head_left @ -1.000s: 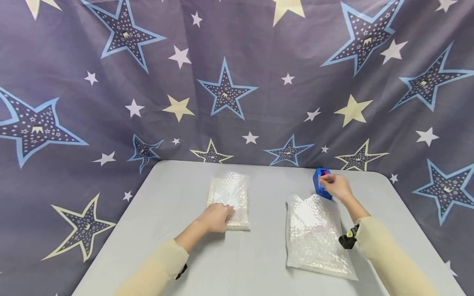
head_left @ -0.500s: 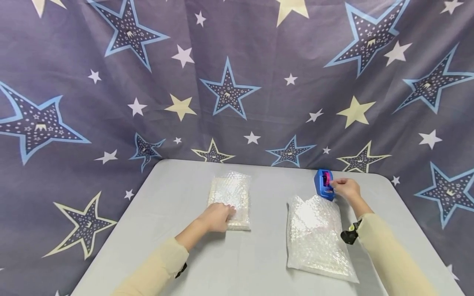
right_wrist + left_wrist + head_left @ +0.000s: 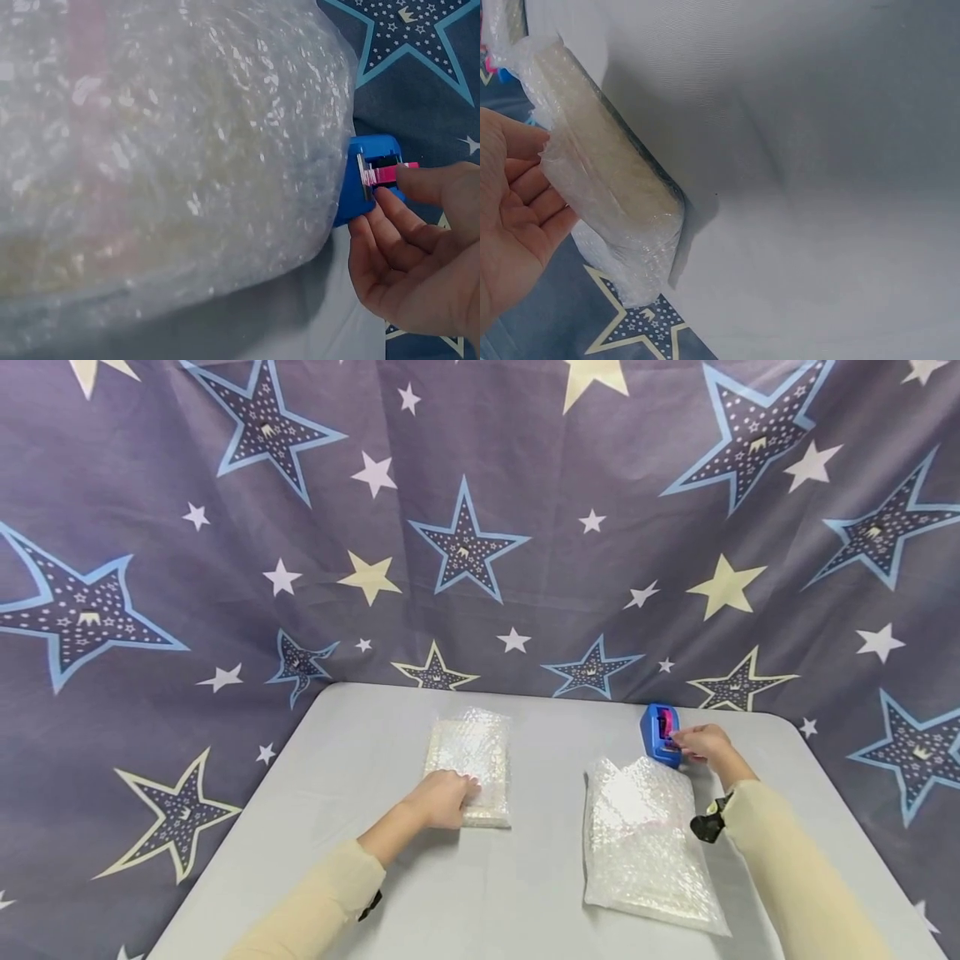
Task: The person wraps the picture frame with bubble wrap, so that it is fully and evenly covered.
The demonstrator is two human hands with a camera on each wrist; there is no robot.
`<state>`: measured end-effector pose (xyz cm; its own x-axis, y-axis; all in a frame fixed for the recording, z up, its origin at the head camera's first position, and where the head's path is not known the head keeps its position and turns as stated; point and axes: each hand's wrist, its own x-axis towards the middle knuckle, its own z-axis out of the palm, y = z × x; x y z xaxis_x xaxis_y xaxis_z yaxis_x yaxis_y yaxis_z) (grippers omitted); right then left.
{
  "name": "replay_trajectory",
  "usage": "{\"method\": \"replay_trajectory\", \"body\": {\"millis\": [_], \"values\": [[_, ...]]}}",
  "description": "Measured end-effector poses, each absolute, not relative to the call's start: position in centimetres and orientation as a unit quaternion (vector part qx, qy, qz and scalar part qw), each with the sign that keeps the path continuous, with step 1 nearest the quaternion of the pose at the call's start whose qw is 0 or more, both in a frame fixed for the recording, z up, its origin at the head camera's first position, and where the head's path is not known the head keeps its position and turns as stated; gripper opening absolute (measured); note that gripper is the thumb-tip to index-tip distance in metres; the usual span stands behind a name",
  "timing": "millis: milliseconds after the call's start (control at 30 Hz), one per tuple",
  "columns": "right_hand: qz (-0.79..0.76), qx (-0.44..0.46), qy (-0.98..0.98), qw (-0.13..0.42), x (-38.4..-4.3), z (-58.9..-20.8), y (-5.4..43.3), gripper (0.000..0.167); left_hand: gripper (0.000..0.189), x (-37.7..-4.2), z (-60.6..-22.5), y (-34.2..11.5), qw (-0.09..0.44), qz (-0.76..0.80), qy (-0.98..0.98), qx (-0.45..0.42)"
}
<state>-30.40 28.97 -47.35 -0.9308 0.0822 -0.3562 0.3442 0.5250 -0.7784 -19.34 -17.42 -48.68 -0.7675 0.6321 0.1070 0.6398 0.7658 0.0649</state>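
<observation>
On the left of the table lies a flat cream-coloured rectangular item in bubble wrap, a small package (image 3: 474, 745), its loose wrap at the far end. My left hand (image 3: 442, 797) holds it at the near end, thumb and curled fingertips on the wrap in the left wrist view. At the back right stands a blue tape dispenser (image 3: 654, 737) with a pink roll inside. My right hand (image 3: 708, 747) is at its cutter end. In the right wrist view, thumb and index finger (image 3: 394, 210) pinch the pink tape (image 3: 386, 175) beside the metal cutter (image 3: 364, 175).
A larger bubble-wrapped package (image 3: 648, 852), crossed by a pinkish band, lies in front of the dispenser. Both rest on the pale table (image 3: 525, 893). A star-patterned curtain (image 3: 525, 510) hangs behind the table's far edge.
My right hand was over the dispenser, then moved right and slightly down to its cutter end, uncovering the pink roll. My left hand has stayed on the small package.
</observation>
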Motion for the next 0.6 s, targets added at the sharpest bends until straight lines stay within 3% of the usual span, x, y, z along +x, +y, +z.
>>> {"method": "replay_trajectory", "body": {"millis": [133,333,600], "values": [[-0.467,0.136,0.864,0.130,-30.4,-47.7,28.7,0.043,0.013,-19.5,-48.9,-17.3,0.031,-0.034,-0.941,-0.335],[-0.459,0.164,0.870,0.080,-30.1,-48.5,28.1,0.036,0.022,-19.6,-48.9,-17.4,0.037,-0.023,-0.942,-0.333],[-0.491,0.172,0.851,0.074,-30.1,-48.3,27.8,0.037,0.010,-19.6,-48.7,-17.5,0.049,-0.029,-0.937,-0.343]]}}
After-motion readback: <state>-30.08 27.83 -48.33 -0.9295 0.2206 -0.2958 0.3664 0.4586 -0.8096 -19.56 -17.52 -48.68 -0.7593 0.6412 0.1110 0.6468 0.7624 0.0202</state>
